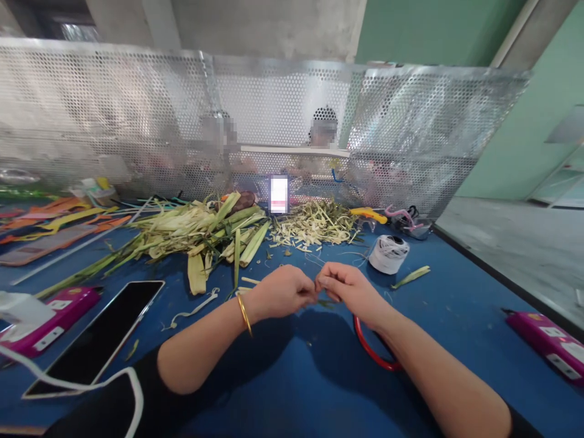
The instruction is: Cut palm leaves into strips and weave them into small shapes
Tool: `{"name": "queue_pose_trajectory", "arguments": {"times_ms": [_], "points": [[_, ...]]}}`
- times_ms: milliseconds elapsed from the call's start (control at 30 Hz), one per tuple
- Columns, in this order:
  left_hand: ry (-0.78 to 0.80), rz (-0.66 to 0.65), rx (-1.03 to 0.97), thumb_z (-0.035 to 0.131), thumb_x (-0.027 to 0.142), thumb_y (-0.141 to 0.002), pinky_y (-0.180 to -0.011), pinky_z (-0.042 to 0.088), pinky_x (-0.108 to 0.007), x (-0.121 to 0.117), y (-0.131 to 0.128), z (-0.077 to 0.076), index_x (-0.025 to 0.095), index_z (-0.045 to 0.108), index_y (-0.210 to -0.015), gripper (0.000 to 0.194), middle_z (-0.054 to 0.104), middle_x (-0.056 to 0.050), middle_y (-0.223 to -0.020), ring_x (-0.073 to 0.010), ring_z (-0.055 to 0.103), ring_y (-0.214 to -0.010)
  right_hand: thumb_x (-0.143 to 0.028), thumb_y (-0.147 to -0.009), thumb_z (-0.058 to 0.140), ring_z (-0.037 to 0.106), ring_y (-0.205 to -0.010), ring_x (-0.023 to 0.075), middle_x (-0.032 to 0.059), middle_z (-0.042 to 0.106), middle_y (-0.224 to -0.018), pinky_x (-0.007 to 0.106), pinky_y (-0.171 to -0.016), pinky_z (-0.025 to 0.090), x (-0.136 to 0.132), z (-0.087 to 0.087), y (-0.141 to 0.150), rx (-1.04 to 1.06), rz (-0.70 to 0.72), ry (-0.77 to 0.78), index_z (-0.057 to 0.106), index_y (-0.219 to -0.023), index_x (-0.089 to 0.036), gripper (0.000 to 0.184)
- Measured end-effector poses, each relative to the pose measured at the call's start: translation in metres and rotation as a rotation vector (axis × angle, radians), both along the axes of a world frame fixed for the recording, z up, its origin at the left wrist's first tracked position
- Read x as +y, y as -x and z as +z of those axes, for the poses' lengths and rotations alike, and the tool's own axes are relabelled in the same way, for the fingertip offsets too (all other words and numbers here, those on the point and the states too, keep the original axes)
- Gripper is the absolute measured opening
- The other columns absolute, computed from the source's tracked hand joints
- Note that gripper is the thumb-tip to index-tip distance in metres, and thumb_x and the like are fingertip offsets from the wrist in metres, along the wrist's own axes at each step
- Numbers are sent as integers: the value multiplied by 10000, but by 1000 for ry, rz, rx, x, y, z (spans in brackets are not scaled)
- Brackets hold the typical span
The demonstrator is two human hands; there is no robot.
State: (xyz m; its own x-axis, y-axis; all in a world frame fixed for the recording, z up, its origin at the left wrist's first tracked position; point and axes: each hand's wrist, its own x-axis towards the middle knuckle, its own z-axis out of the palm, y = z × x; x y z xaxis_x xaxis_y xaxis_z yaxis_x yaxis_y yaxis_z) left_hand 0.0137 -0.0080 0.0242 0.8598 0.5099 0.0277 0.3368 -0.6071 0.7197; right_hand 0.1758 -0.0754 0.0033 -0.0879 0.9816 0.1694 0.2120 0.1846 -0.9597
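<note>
My left hand [286,292] and my right hand [343,284] meet over the middle of the blue table, fingertips pinched together. Whatever lies between the fingers is too small to make out. A bit of green leaf [326,303] shows just below the fingertips. Under my right wrist a red ring-shaped thing [371,353] lies partly hidden. Beyond that wrist stands a spool of white thread [389,254], with fine strands on the table beside it. Behind my left hand is a heap of pale green husk leaves [191,228]. Cut pale strips [314,225] are piled behind both hands.
A black-screened phone [98,334] and a purple power strip [61,316] with a white cable lie left. Another purple power strip [550,340] is at right. A perforated metal screen [283,91] crosses the back, people beyond it. Yellow-handled scissors [368,214] lie near it.
</note>
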Motion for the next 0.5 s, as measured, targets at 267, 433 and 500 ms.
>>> {"name": "queue_pose_trajectory", "arguments": {"times_ms": [267, 433, 500], "points": [[786, 95, -463, 652, 291, -726, -628, 492, -246, -1, -3, 2, 133, 606, -712, 165, 553, 37, -574, -63, 517, -499, -290, -663, 746, 315, -439, 54, -56, 492, -586, 210, -447, 311, 5, -1, -1, 714, 16, 173, 548, -675, -183, 225], [758, 341, -529, 594, 207, -766, -585, 474, -211, -3, -12, -3, 128, 576, -694, 108, 562, 32, -589, -54, 521, -494, -336, -694, 734, 522, -631, 111, 10, 608, -762, 243, -595, 434, 6, -11, 14, 726, -152, 79, 581, -688, -190, 212], [662, 420, -520, 566, 164, -766, -576, 465, -203, -3, -13, -6, 131, 572, -681, 91, 567, 33, -581, -56, 524, -496, -368, -731, 695, 540, -669, 127, 25, 629, -810, 260, -628, 439, 4, -13, 19, 614, -215, -8, 588, -695, -192, 208]]}}
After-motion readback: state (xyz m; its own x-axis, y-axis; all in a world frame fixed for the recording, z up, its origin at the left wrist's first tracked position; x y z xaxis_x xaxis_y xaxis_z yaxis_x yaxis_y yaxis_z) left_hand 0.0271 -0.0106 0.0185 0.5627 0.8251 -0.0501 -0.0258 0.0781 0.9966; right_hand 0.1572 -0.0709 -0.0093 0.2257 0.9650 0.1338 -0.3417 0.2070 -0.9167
